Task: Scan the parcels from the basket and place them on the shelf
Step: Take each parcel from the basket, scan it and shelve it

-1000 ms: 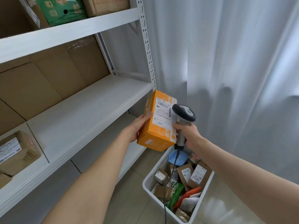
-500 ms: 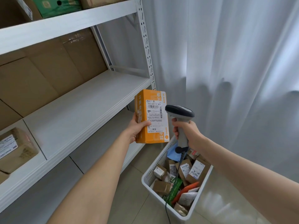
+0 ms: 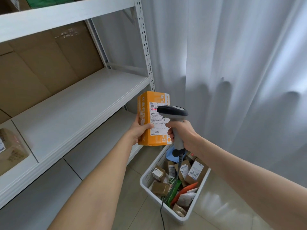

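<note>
Fingers of the left hand (image 3: 139, 131) are clasped round an upright orange cardboard box (image 3: 155, 141) labelled "YT7628097560852"; a grey plastic barcode scanner (image 3: 173, 111) is gripped by the right hand (image 3: 186, 135).

There is one view, from a wide-angle camera worn on the person's head, facing forward and tipped down. Both bare forearms enter from the bottom edge and reach to the middle, where the left hand (image 3: 140, 131) and right hand (image 3: 186, 135) sit near the lens with the orange cardboard parcel (image 3: 155, 140) and grey handheld scanner (image 3: 173, 111). The white metal shelf unit (image 3: 74, 113) fills the left half, seen obliquely from its front, boards receding up and right. The white perforated plastic basket (image 3: 147, 175) lies lower right, looked into from above, on the beige tiled floor (image 3: 136, 213). A pale curtain (image 3: 240, 63) closes the right side.
</note>
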The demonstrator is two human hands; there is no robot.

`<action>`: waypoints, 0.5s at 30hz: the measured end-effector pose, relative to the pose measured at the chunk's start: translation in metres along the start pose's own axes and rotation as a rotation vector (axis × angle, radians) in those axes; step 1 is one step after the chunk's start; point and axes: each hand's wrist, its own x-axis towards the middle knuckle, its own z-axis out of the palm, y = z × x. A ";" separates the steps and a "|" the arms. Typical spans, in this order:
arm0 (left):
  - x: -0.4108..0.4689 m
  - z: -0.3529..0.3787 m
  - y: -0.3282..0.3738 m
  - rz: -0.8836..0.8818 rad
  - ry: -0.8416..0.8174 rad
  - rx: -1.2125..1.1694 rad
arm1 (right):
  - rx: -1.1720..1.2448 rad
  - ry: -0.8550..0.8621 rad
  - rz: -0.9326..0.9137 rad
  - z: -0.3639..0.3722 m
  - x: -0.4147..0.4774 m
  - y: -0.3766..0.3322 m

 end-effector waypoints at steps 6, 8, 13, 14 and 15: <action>0.002 0.001 -0.001 0.008 0.001 0.000 | 0.021 0.037 0.038 -0.003 -0.001 -0.002; 0.003 0.000 -0.001 0.006 0.005 -0.007 | 0.031 0.052 0.048 -0.005 -0.001 -0.002; 0.005 0.000 -0.001 -0.002 0.021 -0.010 | 0.003 0.050 0.055 -0.011 -0.002 -0.004; 0.005 0.000 -0.001 -0.002 0.022 -0.011 | 0.004 0.047 0.058 -0.011 -0.002 -0.005; 0.006 0.001 -0.001 -0.002 0.022 -0.013 | 0.007 0.042 0.060 -0.012 -0.003 -0.005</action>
